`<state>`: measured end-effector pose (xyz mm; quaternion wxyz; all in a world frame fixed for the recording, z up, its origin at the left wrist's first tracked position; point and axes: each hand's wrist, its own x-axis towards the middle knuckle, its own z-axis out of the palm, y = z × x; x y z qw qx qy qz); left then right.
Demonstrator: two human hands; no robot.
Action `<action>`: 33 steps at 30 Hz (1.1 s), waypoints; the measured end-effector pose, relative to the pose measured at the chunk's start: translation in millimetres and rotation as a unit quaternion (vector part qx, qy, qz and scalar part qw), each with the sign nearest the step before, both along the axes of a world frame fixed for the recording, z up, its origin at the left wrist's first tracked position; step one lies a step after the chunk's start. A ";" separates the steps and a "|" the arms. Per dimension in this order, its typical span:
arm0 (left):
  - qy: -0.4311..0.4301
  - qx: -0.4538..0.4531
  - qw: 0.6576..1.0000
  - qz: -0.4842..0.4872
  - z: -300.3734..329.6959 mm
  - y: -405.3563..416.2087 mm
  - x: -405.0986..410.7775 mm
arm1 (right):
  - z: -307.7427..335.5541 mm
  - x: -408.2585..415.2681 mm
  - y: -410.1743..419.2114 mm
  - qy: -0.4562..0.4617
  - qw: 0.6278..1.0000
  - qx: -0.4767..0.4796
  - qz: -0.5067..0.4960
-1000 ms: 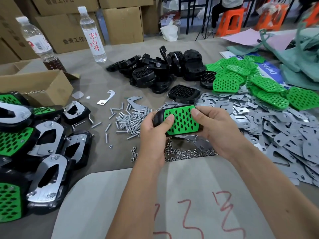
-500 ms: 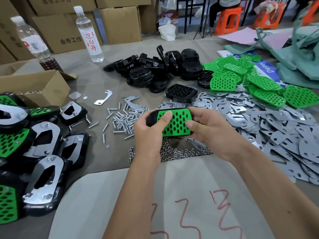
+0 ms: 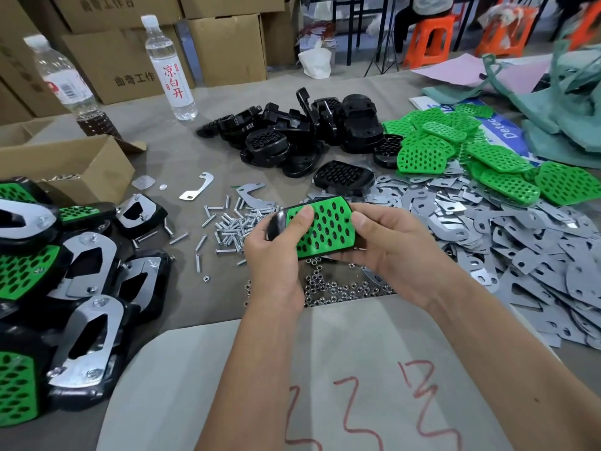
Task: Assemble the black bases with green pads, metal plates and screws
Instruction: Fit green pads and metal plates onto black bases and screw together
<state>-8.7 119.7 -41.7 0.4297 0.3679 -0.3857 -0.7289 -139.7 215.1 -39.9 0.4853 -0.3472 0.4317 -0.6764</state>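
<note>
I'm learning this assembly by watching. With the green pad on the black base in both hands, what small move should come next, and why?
Probably press the thumbs down to seat the green pad fully in the black base. Both the left hand and right hand grip it with thumbs on the pad, and no metal plate or screws show on it yet.

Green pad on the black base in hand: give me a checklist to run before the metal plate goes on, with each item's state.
1. Both hands grip the part: left hand and right hand hold the black base at its ends. Ok.
2. Green pad lies on the base face, thumbs pressing it. Ok.
3. Pad fully seated all round: far and under edges hidden. Cannot tell.
4. Metal plates lie piled right of the hands. Ok.
5. Screws lie loose left of the base. Ok.
6. Nuts lie below the hands. Ok.
</note>
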 end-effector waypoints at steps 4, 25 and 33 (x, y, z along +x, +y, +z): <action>-0.030 -0.030 0.999 -0.027 -2.1 -3.8 2.9 | -0.1 -0.7 1.6 0.064 0.997 0.008 -0.029; -0.078 -0.342 0.934 -0.073 -2.0 -6.1 10.4 | 17.8 3.6 10.3 0.297 0.946 -0.046 -0.117; -0.048 -0.324 0.937 -0.125 1.2 -4.5 13.2 | 23.8 -1.4 14.6 0.306 0.950 -0.031 -0.054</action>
